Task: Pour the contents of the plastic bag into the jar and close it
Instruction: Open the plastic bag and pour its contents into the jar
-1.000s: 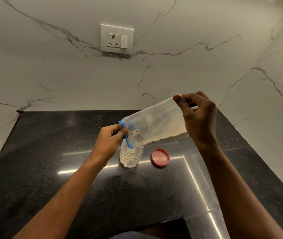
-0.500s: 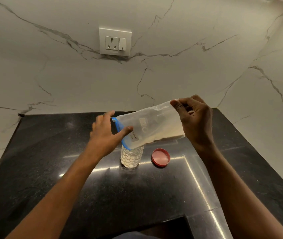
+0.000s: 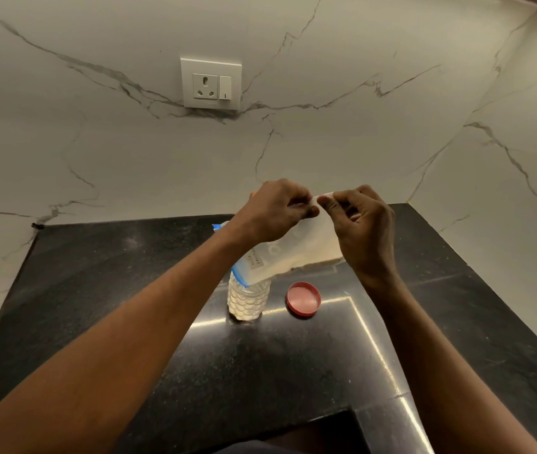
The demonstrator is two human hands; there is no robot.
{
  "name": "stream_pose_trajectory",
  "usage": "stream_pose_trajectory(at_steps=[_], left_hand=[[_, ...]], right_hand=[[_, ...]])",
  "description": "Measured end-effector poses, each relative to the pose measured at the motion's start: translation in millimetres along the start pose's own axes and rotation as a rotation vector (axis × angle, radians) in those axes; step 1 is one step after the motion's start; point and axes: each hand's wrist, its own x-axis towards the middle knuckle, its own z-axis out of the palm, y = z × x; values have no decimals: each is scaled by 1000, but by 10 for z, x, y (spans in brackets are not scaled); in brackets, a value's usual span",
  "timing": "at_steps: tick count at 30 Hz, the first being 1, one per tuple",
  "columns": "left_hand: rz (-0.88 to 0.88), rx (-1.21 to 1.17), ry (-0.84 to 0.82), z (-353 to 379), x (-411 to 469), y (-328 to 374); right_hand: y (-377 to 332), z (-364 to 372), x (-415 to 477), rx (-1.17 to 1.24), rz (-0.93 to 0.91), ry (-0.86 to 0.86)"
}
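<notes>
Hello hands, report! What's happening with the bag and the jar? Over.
Left hand and right hand both pinch the plastic bag up high. Its blue mouth sits over the jar. Red lid off, beside jar. Nothing blocking.

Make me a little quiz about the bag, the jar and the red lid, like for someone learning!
1. True or false: the red lid is on the jar.
2. Which hands pinch the raised end of the plastic bag? A) left hand only B) right hand only C) both
3. Fill in: the bag's blue-edged mouth points down at the ____.

Key: 1. False, it lies on the black counter right of the jar. 2. C. 3. jar.
</notes>
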Motion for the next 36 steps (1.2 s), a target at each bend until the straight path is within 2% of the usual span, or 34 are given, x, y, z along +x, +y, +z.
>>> stream_pose_trajectory(at_steps=[4, 7, 9, 10, 13, 16, 19, 21, 22, 23, 25, 27, 28, 36], left_hand=[[73, -74, 31, 70, 17, -41], [103, -94, 51, 106, 16, -70], [107, -88, 53, 125, 16, -91], [103, -85, 50, 133, 16, -100], [84, -98, 47, 138, 6, -103], [75, -72, 123, 79, -78, -123], [-30, -39, 384, 9, -304, -306], [-166, -165, 559, 4, -578, -503], [-248, -265, 585, 27, -720, -611], [-338, -369, 564, 59, -848, -708], [-470, -498, 387, 148, -1038, -873], [-487, -509, 185, 249, -1117, -996], [-477, -487, 148, 295, -1127, -1030], [-436, -507, 249, 410, -1092, -1178]], right_hand=[[197, -60, -52, 208, 155, -67], [413, -95, -156, 380, 370, -307], [539, -75, -262, 424, 433, -484], [587, -53, -310, 455, 449, -518], [605, -12, -389, 560, 464, -411], [557, -8, -393, 610, 437, -308], [526, -4, -405, 618, 438, -224], [506, -6, -429, 630, 462, -186], [498, -8, -447, 635, 475, -172], [489, -7, -466, 636, 486, -158], [462, 7, -505, 635, 494, -139], [435, 32, -535, 634, 490, -130], [422, 43, -545, 635, 486, -128], [341, 42, -553, 634, 408, -145]])
